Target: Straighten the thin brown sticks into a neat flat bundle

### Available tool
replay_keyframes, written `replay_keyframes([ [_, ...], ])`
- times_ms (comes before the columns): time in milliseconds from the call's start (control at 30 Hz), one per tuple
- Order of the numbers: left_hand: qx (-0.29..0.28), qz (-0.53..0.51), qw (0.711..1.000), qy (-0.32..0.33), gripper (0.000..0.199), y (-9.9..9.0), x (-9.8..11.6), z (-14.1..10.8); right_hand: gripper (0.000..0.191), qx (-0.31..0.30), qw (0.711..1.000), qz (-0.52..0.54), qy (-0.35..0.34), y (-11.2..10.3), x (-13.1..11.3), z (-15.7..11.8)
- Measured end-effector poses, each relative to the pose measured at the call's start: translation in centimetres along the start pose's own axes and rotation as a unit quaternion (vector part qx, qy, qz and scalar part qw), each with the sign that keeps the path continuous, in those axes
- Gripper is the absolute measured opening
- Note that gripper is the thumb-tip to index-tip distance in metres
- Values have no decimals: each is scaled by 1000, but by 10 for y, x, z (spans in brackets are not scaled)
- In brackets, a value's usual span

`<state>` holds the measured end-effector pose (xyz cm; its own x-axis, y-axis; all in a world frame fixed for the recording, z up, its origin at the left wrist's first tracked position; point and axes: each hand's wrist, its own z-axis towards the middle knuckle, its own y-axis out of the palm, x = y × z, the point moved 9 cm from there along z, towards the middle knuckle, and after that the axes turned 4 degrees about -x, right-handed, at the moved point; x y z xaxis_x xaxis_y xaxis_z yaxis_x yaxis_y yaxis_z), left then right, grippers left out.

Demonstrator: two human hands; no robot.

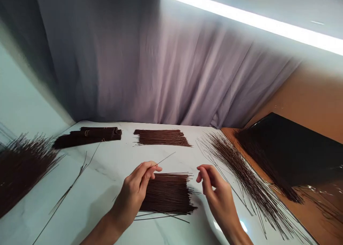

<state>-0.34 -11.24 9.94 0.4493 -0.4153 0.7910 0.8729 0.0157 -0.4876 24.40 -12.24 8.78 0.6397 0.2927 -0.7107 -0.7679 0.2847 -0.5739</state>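
Between the thumb and fingers of my left hand (pixel 134 187) is one thin dark stick (pixel 168 156), its free end pointing up and to the right. My right hand (pixel 218 189) is closed in a pinch, apart from the left; whatever its fingertips hold, if anything, is too small to make out. Beneath and between both hands lies a flat pile of dark brown sticks (pixel 171 193), laid side by side. My left hand covers the left end of this pile. A few loose sticks (pixel 166 215) lie along its near edge.
On the white table (pixel 107 173), another flat stick pile (pixel 163 137) lies farther back. Tied bundles (pixel 91 135) sit at back left, beside a large stick heap (pixel 24 170). Long loose sticks (pixel 246 177) spread at right. Beyond them is a black sheet (pixel 289 152). A grey curtain (pixel 166 66) hangs behind.
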Motion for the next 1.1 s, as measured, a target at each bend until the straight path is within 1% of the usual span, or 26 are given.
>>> replay_keyframes([
  [33, -12, -26, 998, -47, 21, 5, -9, 0, 22, 16, 1000, 24, 0, -3, -2, -1],
  [100, -49, -91, 988, -118, 25, 19, -24, 0, 18, 12, 998, 44, -35, 3, -13, -7],
  [167, -85, -159, 973, -146, 29, 32, -31, 0, 15, -15, 995, 24, -95, 19, -28, -15],
  [233, -105, -211, 957, -166, 35, 40, -36, 1, 15, -30, 989, -17, -144, 34, -37, -25],
  [300, -108, -237, 947, -187, 41, 43, -40, 2, 16, -31, 984, -56, -167, 44, -39, -31],
  [367, -96, -246, 942, -207, 47, 42, -44, 4, 17, -29, 981, -81, -175, 49, -36, -34],
  [467, -75, -254, 939, -219, 50, 41, -49, 6, 19, -22, 975, -97, -198, 52, -36, -36],
  [600, -59, -255, 937, -231, 50, 39, -54, 7, 21, -20, 965, -131, -228, 54, -42, -37],
  [700, -54, -252, 938, -230, 47, 35, -51, 7, 21, -11, 955, -157, -252, 51, -50, -37],
  [767, -62, -259, 937, -225, 45, 35, -47, 7, 21, -5, 950, -169, -261, 50, -53, -37],
  [933, -94, -261, 941, -195, 42, 38, -41, 7, 22, 3, 951, -183, -249, 48, -52, -34],
  [1100, -86, -263, 944, -180, 42, 40, -44, 8, 20, -19, 961, -155, -228, 52, -50, -32],
])
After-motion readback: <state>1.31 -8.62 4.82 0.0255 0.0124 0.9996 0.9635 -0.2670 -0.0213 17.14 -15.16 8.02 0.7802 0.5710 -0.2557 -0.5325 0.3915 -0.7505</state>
